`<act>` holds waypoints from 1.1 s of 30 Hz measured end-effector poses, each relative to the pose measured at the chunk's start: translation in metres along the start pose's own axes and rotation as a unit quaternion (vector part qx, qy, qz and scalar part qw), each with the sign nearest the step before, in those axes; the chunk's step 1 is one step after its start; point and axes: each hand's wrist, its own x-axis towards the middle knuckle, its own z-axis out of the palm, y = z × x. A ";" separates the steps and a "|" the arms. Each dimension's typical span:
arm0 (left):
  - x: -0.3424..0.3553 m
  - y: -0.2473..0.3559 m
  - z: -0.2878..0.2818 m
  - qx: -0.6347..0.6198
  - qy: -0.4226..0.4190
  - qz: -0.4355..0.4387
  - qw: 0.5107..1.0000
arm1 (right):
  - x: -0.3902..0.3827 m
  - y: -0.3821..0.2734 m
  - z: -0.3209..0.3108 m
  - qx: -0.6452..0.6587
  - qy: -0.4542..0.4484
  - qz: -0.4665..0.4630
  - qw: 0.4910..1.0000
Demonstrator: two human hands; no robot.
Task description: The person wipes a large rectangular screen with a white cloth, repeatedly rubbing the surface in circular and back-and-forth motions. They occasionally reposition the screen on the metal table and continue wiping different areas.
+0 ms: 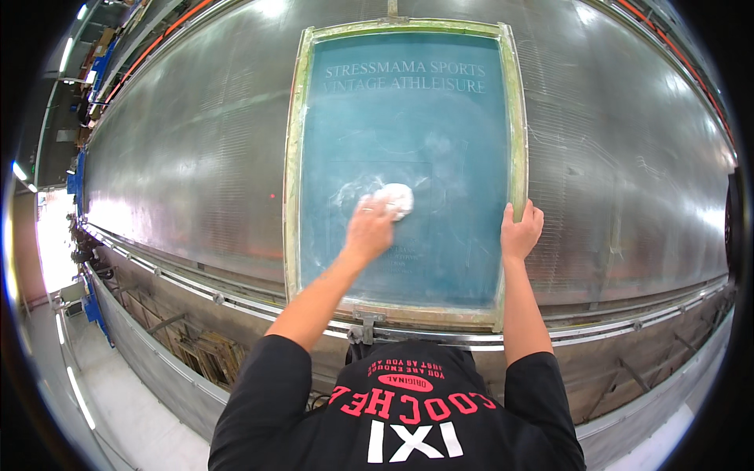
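A screen-printing screen (345,125) with teal mesh and a pale green taped frame (517,125) lies on the metal table; faint lettering shows at its top and bottom. My left hand (371,229) grips a white wad of cloth (400,202) against the mesh a little below the middle, where whitish smears surround it. My right hand (521,231) is closed around the frame's right side, fingers over its edge.
The wide metal table (181,173) extends to both sides, bordered along the near edge by a rail (220,298) with a clamp (367,318) at the screen's lower edge. Stacked frames (196,353) stand below it at left, beside a pale floor (86,400).
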 end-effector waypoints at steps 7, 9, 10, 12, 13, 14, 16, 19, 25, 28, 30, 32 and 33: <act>-0.009 -0.068 -0.021 -0.031 0.035 -0.029 0.998 | 0.004 -0.011 -0.002 0.002 -0.019 0.010 1.000; -0.005 -0.013 0.002 -0.090 0.004 0.058 0.994 | 0.002 -0.010 -0.002 -0.003 -0.018 0.004 1.000; -0.004 0.004 0.011 -0.148 -0.012 0.073 0.986 | 0.001 -0.007 -0.001 -0.007 -0.009 -0.006 1.000; 0.013 0.002 0.010 -0.084 -0.007 0.095 0.992 | 0.001 -0.001 0.000 -0.011 0.010 -0.027 1.000; 0.022 -0.003 0.008 -0.052 -0.006 0.105 0.993 | 0.000 0.001 0.001 -0.014 0.009 -0.024 1.000; 0.037 -0.025 -0.001 -0.017 0.043 0.079 0.996 | 0.000 0.004 0.000 -0.017 0.009 -0.020 1.000; 0.055 -0.103 0.003 0.069 0.073 -0.060 0.993 | 0.002 -0.002 -0.002 -0.017 -0.014 -0.003 1.000; 0.104 -0.166 -0.019 0.093 0.131 -0.160 0.974 | 0.002 -0.010 0.000 -0.031 -0.020 0.013 0.999; 0.129 -0.089 0.005 0.117 -0.028 -0.021 0.992 | 0.000 0.003 0.003 -0.056 -0.008 -0.006 0.998; 0.075 -0.074 -0.013 0.032 -0.014 0.033 0.999 | 0.002 -0.007 -0.008 -0.040 -0.022 0.014 0.999; 0.097 -0.108 -0.012 0.104 0.121 -0.106 0.981 | 0.006 -0.012 -0.001 -0.037 0.007 -0.019 0.999; 0.113 -0.110 0.001 0.114 0.146 -0.183 0.965 | -0.004 -0.012 -0.002 -0.041 0.003 -0.028 0.999; 0.135 -0.091 0.012 0.092 0.122 -0.187 0.971 | -0.002 -0.015 -0.001 -0.037 -0.001 -0.025 0.999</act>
